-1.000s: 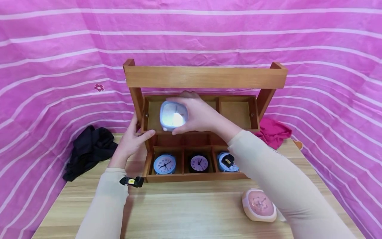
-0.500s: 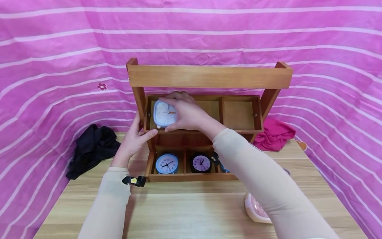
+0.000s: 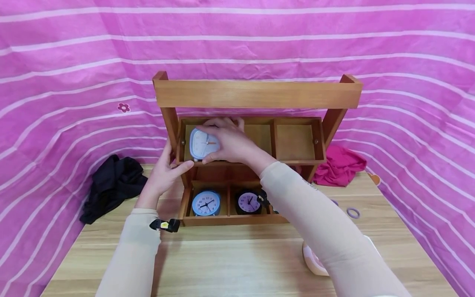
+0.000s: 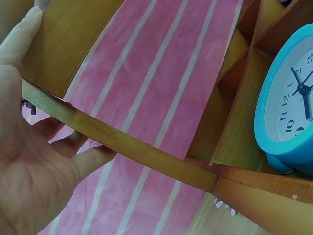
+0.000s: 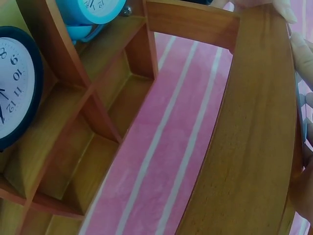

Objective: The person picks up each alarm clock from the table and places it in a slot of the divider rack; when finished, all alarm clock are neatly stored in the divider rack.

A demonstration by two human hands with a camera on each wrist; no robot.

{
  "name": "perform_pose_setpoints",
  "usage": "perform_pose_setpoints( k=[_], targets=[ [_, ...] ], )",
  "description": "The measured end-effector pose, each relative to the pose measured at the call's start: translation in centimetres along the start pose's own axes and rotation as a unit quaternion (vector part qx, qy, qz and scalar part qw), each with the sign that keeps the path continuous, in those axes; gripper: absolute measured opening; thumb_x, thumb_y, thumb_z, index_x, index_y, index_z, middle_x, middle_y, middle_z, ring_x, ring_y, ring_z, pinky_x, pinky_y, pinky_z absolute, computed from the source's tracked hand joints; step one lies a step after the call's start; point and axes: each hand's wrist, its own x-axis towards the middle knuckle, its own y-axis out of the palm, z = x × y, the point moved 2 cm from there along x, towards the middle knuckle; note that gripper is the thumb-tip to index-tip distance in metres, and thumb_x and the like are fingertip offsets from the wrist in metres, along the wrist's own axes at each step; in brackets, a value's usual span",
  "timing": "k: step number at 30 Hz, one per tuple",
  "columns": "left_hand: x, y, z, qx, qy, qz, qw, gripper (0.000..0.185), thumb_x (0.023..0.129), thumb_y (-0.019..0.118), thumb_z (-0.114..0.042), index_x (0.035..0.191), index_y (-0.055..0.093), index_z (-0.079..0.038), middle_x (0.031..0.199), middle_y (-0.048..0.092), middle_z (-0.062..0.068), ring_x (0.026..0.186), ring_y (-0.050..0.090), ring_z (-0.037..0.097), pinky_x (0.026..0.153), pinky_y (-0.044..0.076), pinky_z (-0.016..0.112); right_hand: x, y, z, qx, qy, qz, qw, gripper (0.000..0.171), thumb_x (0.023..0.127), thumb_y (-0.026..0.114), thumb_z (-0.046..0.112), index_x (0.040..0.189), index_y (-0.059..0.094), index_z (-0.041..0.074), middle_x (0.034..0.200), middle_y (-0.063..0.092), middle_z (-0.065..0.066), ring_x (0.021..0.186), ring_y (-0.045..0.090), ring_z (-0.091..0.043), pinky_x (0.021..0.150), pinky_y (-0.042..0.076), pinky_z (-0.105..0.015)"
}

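Observation:
A wooden tiered rack (image 3: 256,94) stands at the back of the table. My right hand (image 3: 208,143) holds a white square clock (image 3: 198,144) upright inside the upper shelf's left compartment, its face towards me. In the right wrist view only the fingers (image 5: 302,54) show past the shelf board. My left hand (image 3: 178,160) grips the left end of that shelf, thumb on the front lip; the left wrist view shows the palm (image 4: 29,147) wrapped round the wooden strip. The lower tray holds a blue round clock (image 3: 205,203) (image 4: 291,103) and a black round clock (image 3: 248,202) (image 5: 14,88).
A pink clock (image 3: 311,259) lies on the table, mostly hidden under my right forearm. Black cloth (image 3: 111,185) is bunched at the left and pink cloth (image 3: 341,165) at the right behind the rack. A small purple ring (image 3: 353,213) lies on the right.
My right hand has carried the white clock left and back into the upper left compartment, and its face now shows plainly. The left hand has stayed on the shelf end.

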Motion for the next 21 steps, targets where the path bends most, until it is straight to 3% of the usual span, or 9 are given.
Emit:
perform_pose_setpoints(
  k=[12,21],
  targets=[
    [-0.1,0.0,0.2,0.007,-0.010,0.003,0.9999,0.100,0.098,0.073,-0.015,0.165,0.007,-0.047,0.171,0.024,0.005,0.151,0.032,0.033,0.118,0.033,0.064,-0.5,0.2,0.0,0.010,-0.011,-0.016,1.000,0.097,0.076,0.087,0.063,0.158,0.047,0.030,0.156,0.045,0.002,0.146,0.033,-0.028,0.118,0.012,-0.063],
    [0.0,0.0,0.1,0.002,-0.004,0.001,1.0000,0.099,0.098,0.073,-0.013,0.166,0.010,-0.047,0.171,0.024,0.002,0.153,0.029,0.033,0.116,0.033,0.068,-3.2,-0.8,-1.0,0.018,-0.035,-0.051,0.998,0.110,0.069,0.084,0.074,0.161,0.042,0.031,0.163,0.037,0.000,0.151,0.025,-0.029,0.120,0.012,-0.061]
  ],
)
